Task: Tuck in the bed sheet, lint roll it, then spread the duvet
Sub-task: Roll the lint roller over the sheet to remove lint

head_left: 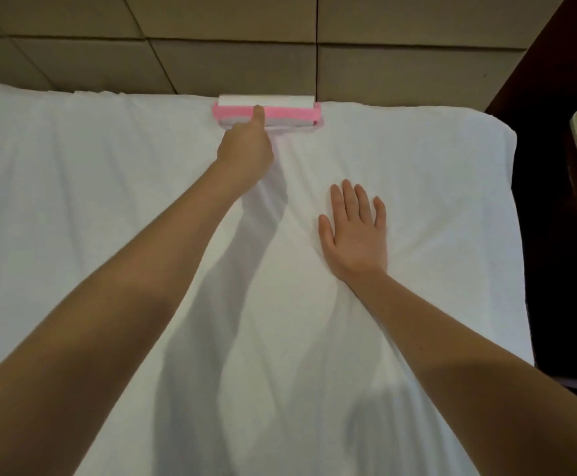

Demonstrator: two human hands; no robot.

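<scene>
Pink lint roller (290,113): at far edge of the white bed sheet (108,201).
Left hand (246,149): fingers clamped on its handle.
Right hand (354,235): flat on the bed sheet, fingers apart.

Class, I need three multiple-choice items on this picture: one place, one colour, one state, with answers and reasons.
1. Where is the lint roller? A at the far edge of the sheet, by the wall panels; B on a pillow; C on the floor.
2. What colour is its frame? A blue; B pink; C green.
3. How does the right hand lie? A in a fist; B flat on the sheet, fingers straight; C gripping the lint roller.
Answers: 1A, it sits by the wall panels; 2B, the frame shows pink; 3B, its palm lies flat, and the left hand holds the lint roller.
</scene>
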